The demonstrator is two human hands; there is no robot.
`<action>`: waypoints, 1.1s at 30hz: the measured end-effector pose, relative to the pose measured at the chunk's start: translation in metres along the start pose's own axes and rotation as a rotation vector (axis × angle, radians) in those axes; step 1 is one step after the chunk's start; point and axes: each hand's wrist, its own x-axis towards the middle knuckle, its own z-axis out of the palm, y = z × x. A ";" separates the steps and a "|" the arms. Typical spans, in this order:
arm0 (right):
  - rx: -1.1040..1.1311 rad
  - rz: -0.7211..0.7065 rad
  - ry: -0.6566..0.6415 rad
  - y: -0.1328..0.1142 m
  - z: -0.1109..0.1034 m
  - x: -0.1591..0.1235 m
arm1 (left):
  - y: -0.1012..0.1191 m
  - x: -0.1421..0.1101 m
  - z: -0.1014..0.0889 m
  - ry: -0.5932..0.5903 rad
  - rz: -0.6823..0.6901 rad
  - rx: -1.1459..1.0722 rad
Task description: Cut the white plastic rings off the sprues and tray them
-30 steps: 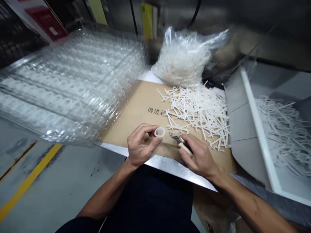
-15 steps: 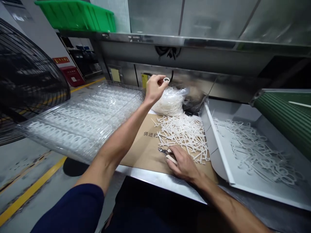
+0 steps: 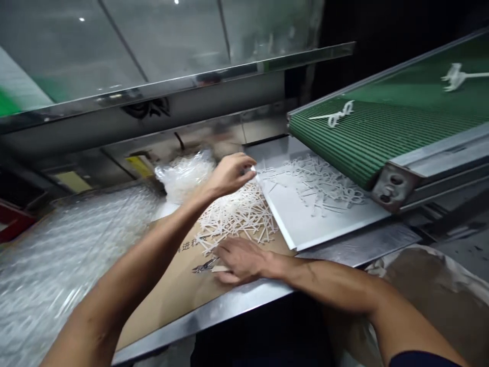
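Observation:
My right hand (image 3: 244, 260) is closed round a pair of nippers (image 3: 206, 266) with pale handles. Their metal jaws point left, just above the brown cardboard (image 3: 168, 290). Up and to the left of the grey tray (image 3: 278, 219), my left hand (image 3: 233, 174) has its thumb and forefinger curled together at the tray's rim. Something white shows at those fingertips; I cannot tell whether it is a held piece or the rim. Below that hand lies a heap of thin white plastic sticks (image 3: 237, 214). White plastic pieces with rings (image 3: 324, 178) lie loose in the tray.
A green conveyor belt (image 3: 367, 137) carrying ringed white parts (image 3: 340, 114) rises at the right. Left are clear plastic trays (image 3: 76, 255); behind the heap is a clear bag (image 3: 187, 173). A metal shelf edge (image 3: 171, 89) crosses above. A lined container (image 3: 439, 290) stands lower right.
The view has turned right. My left hand has moved from in front of the clear bag to the grey tray's rim; the white ring at its fingertips no longer shows clearly. My right hand keeps the nippers.

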 end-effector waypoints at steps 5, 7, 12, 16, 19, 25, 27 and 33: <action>-0.021 -0.047 -0.011 0.001 -0.005 0.002 | 0.043 0.068 0.065 -0.463 0.061 0.150; -0.035 -0.057 -0.002 0.001 -0.005 0.002 | 0.042 0.091 0.093 -0.573 0.025 0.191; -0.065 -0.090 0.035 0.002 -0.004 0.004 | 0.027 0.125 0.143 -0.766 -0.102 0.295; -0.070 -0.094 0.039 0.002 -0.007 0.004 | 0.027 0.131 0.149 -0.799 -0.127 0.297; -0.060 -0.077 0.044 0.003 -0.010 0.003 | 0.032 0.129 0.132 -0.683 -0.101 0.267; -0.056 -0.047 0.028 0.007 -0.011 0.004 | 0.037 0.104 0.058 -0.382 -0.101 0.193; -0.066 -0.032 0.033 0.007 -0.009 0.004 | 0.036 0.084 0.029 -0.282 -0.132 0.162; -0.104 -0.002 0.062 0.011 -0.001 0.003 | 0.021 -0.025 -0.036 0.089 -0.361 -0.054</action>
